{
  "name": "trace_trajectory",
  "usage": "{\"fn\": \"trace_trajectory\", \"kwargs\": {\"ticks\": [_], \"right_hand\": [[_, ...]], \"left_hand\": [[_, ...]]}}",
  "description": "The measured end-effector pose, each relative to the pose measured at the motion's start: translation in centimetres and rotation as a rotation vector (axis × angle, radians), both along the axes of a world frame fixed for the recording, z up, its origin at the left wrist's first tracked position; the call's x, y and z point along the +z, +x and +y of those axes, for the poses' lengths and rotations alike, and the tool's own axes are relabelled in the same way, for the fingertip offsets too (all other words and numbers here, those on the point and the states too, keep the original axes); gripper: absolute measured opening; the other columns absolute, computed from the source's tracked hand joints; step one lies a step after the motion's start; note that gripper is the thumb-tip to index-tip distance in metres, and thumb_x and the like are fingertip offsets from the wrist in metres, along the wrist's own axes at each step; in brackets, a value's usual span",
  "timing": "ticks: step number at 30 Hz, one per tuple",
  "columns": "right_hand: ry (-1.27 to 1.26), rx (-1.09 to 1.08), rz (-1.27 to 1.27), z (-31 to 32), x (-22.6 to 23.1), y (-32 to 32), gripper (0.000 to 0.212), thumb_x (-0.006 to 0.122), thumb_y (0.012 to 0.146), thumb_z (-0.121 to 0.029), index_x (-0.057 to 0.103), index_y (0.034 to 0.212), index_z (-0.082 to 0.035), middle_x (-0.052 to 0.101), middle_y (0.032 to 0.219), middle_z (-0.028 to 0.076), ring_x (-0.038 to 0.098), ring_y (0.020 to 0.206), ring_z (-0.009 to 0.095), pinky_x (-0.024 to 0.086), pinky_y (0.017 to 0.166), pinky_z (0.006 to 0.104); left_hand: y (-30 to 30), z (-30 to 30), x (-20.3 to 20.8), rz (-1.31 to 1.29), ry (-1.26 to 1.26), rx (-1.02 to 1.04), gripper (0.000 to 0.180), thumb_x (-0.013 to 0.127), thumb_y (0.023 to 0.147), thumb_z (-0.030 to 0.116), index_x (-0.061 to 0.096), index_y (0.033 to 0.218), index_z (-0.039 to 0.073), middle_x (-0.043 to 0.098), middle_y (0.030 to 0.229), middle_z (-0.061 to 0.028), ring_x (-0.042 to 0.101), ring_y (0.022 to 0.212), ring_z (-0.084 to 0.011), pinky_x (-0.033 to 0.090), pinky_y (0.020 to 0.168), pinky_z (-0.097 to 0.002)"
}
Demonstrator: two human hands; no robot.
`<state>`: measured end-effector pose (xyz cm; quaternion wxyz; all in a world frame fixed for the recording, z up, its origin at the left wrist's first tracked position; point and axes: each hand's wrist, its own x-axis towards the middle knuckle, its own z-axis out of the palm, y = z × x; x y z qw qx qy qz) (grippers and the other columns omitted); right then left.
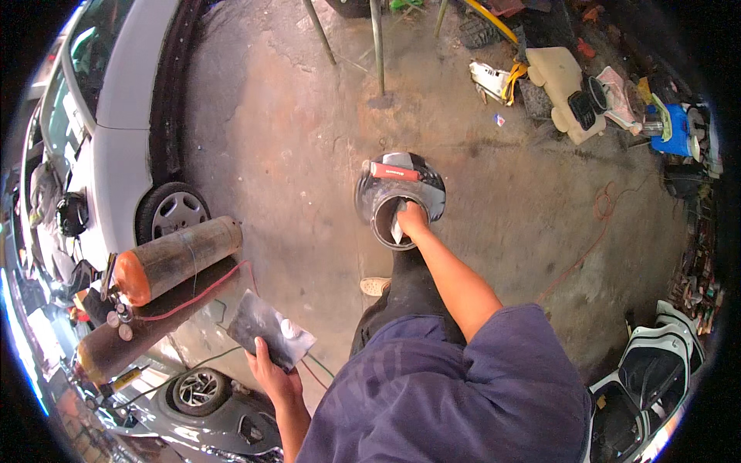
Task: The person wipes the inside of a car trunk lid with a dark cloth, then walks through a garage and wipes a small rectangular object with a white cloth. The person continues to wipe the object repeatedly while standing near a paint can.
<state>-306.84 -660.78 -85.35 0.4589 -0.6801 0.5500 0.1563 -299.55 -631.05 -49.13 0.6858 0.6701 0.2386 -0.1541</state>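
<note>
My left hand (272, 372) grips the lower edge of a dark flat board (261, 324). A smooth pale lump of paste (289, 329) sits on the board, with whitish smears next to it. My right hand (412, 218) reaches into the mouth of a round open can (380, 224), its fingers closed. A flat pale spreader (397, 229) shows beside the fingers; its grip is hidden by the hand. The can rests on a round dark stool-like base (363, 193). A red tube (395, 171) lies across that base, just beyond the can.
A silver car (123, 92) stands at the left, beside two gas cylinders (185, 255) with a red hose (197, 295). Loose wheels and parts lie lower left. Car panels (656, 363) lean at lower right; clutter and a blue container (676, 130) occupy the far right. A thin orange cord (579, 262) crosses the floor.
</note>
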Motion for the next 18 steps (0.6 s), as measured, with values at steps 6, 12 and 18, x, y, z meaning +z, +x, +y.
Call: {"fn": "trace_trajectory", "kwargs": {"ticks": [6, 12, 18], "right_hand": [[0.007, -0.163, 0.092, 1.8, -3.8, 2.2, 0.044, 0.054, 0.088, -0.019, 0.061, 0.127, 0.001, 0.059, 0.131, 0.028, 0.057, 0.122, 0.043, 0.045, 0.104, 0.0488], [0.038, -0.18, 0.141, 1.4, -4.6, 2.0, 0.053, 0.051, 0.087, -0.015, 0.054, 0.138, -0.005, 0.055, 0.139, 0.023, 0.052, 0.129, 0.04, 0.041, 0.109, 0.0479], [0.037, -0.136, 0.205, 1.7, -3.5, 2.4, 0.052, 0.05, 0.087, -0.017, 0.054, 0.139, -0.008, 0.055, 0.139, 0.021, 0.053, 0.128, 0.041, 0.04, 0.109, 0.0505]], "left_hand": [[0.2, 0.1, -1.2, 0.069, 0.13, 0.03, 0.045, 0.055, 0.102, 0.025, 0.044, 0.14, 0.007, 0.06, 0.124, -0.01, 0.063, 0.109, -0.0246, 0.056, 0.089, -0.04], [0.3, -0.5, -1.1, 0.09, 0.119, 0.07, 0.038, 0.055, 0.102, 0.019, 0.046, 0.137, 0.006, 0.061, 0.123, -0.0095, 0.064, 0.109, -0.0229, 0.056, 0.09, -0.0389], [-0.1, 0.4, -1.9, 0.084, 0.152, 0.063, 0.045, 0.056, 0.101, 0.023, 0.043, 0.142, 0.007, 0.059, 0.127, -0.0105, 0.063, 0.11, -0.0251, 0.056, 0.091, -0.0421]]}}
